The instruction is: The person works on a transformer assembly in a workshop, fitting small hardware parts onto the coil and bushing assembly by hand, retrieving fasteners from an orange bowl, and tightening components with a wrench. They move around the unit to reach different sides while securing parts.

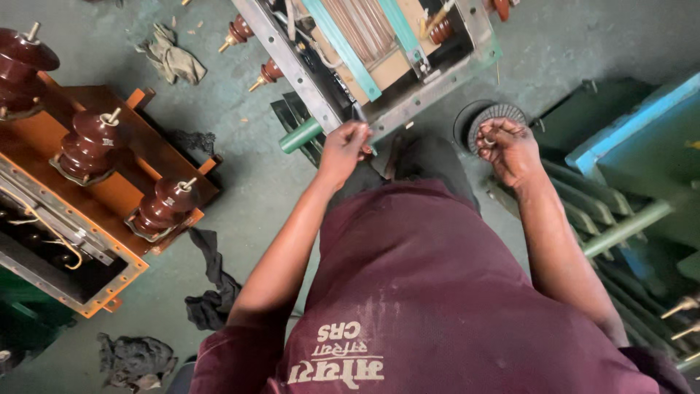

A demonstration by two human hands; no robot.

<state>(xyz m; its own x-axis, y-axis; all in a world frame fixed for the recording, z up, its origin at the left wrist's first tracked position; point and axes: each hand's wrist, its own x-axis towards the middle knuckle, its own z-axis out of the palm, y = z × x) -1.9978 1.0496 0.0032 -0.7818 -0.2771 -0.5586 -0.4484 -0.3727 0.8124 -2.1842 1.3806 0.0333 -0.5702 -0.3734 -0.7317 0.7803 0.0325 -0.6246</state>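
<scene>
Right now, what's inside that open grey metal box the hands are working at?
Inside the grey metal box you can see coppery coils crossed by two teal strips, and a brown ribbed insulator. The left hand holds a small tool at its rim. Deeper parts are covered.

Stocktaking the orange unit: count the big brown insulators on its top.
3, in a diagonal row on the orange unit: insulator at the left edge, middle insulator, near insulator. More may lie beyond the left edge of the view.
</scene>
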